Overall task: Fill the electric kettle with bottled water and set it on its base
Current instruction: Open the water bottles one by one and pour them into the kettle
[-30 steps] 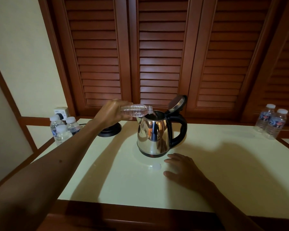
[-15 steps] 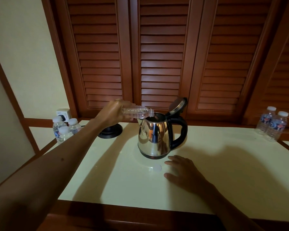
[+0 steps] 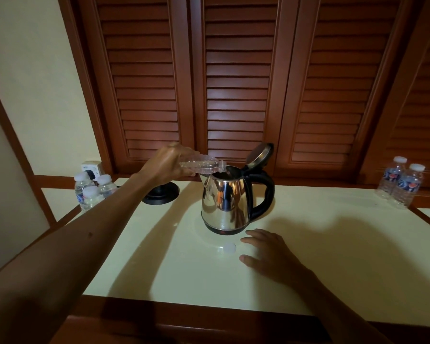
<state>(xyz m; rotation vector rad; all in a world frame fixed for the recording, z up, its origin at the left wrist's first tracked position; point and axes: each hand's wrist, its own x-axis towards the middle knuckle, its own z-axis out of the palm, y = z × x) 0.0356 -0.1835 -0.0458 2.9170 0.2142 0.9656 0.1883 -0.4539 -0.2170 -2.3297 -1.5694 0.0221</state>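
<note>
While the left hand (image 3: 168, 162) grips the bottle (image 3: 201, 165) tipped into the kettle (image 3: 224, 202) — pouring step — right fingers (image 3: 253, 237) rest loosely spread on the worktop (image 3: 333, 244); next, the base (image 3: 162, 193).

The left hand (image 3: 168, 165) is covering the bottle's (image 3: 204, 165) rear end, and the forearm is hiding part of the base (image 3: 162, 194) near the table's (image 3: 184, 276) far left corner. Bottle labels (image 3: 405, 184) are blurring beyond reading.
</note>
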